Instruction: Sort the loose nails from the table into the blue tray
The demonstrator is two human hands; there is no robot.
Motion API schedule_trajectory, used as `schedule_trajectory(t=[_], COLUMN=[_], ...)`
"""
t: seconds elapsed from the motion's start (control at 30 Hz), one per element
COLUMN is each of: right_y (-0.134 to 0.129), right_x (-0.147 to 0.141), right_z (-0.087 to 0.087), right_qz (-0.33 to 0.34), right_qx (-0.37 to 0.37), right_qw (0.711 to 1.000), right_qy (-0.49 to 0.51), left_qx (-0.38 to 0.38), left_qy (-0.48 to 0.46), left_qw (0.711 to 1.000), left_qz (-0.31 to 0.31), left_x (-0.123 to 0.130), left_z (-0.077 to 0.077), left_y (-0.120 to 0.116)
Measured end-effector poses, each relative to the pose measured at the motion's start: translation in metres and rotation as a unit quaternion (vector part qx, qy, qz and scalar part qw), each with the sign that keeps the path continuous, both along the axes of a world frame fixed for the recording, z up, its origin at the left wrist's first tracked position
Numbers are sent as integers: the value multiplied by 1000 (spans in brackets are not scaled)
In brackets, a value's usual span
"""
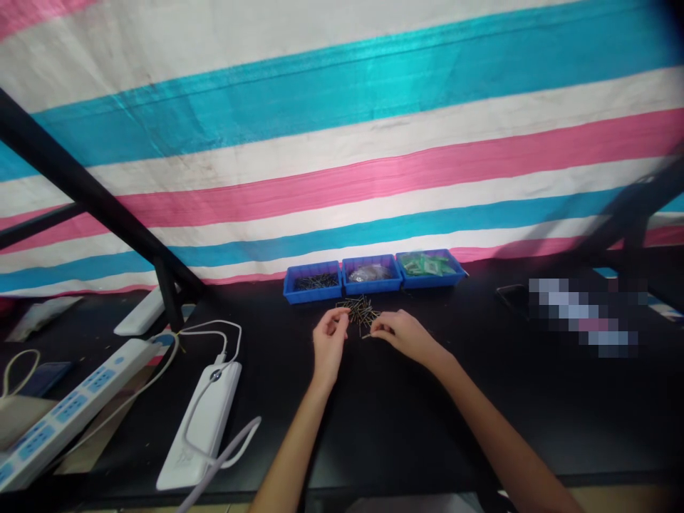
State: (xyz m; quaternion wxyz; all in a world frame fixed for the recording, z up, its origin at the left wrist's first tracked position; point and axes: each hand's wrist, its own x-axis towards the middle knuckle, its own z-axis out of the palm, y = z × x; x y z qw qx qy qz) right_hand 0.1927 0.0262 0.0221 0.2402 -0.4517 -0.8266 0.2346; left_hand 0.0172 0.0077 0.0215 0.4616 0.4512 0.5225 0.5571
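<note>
A loose pile of thin metal screws (pixel 361 311) lies on the black table in front of three blue bins. My left hand (pixel 330 336) is at the pile's left edge, thumb and fingers drawn together; whatever they hold, if anything, is too small to make out. On the right side of the pile, my right hand (pixel 403 333) pinches with its fingertips at a thin screw (pixel 366 336). Dark screws fill the left blue bin (pixel 313 293). Clear plastic bags show in the middle bin (pixel 371 286), and green packets (pixel 427 264) in the right one.
A white power bank (pixel 200 427) with cables lies left of my arms, beside a long white power strip (pixel 75 406). Black metal frame bars (pixel 107 206) slant down at the left. Striped sheeting (pixel 342 171) hangs behind. A dark phone (pixel 511 298) lies at right, near a blurred patch.
</note>
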Motion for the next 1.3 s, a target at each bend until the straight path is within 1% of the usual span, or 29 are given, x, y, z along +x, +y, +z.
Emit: schedule_trajectory(t=[0.07, 0.2, 0.3, 0.37, 0.5, 0.63, 0.73, 0.83, 1.03, 1.17, 1.3], right_y=[0, -3, -6, -8, -8, -8, -9, -9, -12, -12, -9], right_x=[-2, -8, -11, -13, -17, -19, -19, -19, -24, -24, -22], right_z=[3, 7, 9, 10, 6, 4, 4, 4, 2, 1, -1], right_qz=[-33, -104, -135, -135, -108, -80, -64, -57, -39, -47, -87], right_qx=[5, 9, 3, -12, -61, -117, -135, -133, -134, -116, -99], right_qw=[998, 978, 966, 963, 958, 947, 945, 952, 953, 962, 963], right_qy=[57, 179, 219, 231, 259, 290, 292, 271, 269, 244, 235], left_qx=[7, 17, 35, 43, 57, 45, 33, 30, 36, 40, 29], left_qy=[-5, -8, 4, 12, 12, -2, -14, -18, 8, 16, 8], left_qw=[1000, 999, 998, 998, 997, 998, 999, 999, 999, 998, 999], left_qz=[6, -36, -48, -52, -55, -41, -31, -30, -40, -38, -25], left_x=[1, 5, 6, 6, 8, 11, 12, 12, 12, 12, 11], left_z=[3, 6, 4, 1, 0, 1, 1, -1, -2, -2, -1], left_y=[-1, -3, -3, -3, -2, -4, -5, -6, -6, -6, -5])
